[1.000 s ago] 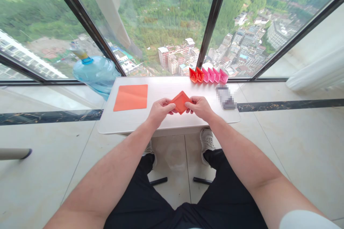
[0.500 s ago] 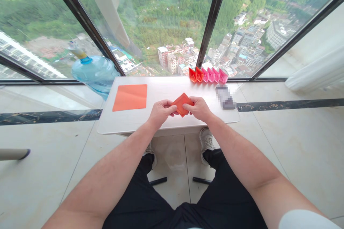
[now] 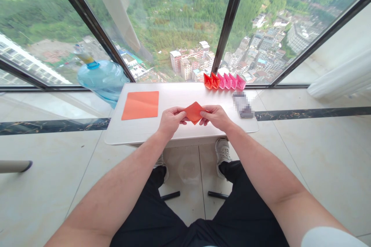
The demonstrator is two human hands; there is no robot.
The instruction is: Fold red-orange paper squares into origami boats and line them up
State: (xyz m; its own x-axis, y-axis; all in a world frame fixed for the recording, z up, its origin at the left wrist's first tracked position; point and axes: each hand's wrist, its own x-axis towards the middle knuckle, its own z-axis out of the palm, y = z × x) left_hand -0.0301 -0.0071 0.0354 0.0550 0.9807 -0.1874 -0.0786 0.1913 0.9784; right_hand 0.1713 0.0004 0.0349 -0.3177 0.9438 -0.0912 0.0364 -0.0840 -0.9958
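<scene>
the left hand (image 3: 170, 121) and right hand (image 3: 216, 116) each pinched 1 side corner of the folded orange paper (image 3: 194, 112), thumbs closed against fingers, a diamond held over the white table (image 3: 145, 133). a flat orange sheet (image 3: 140, 105) lay to the left; 2 red folded pieces (image 3: 208, 82) and 4 pink folded pieces (image 3: 233, 82) lined the far edge.

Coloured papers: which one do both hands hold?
The orange diamond, between left hand and right hand; the flat sheet and folded row rest on the table.
</scene>
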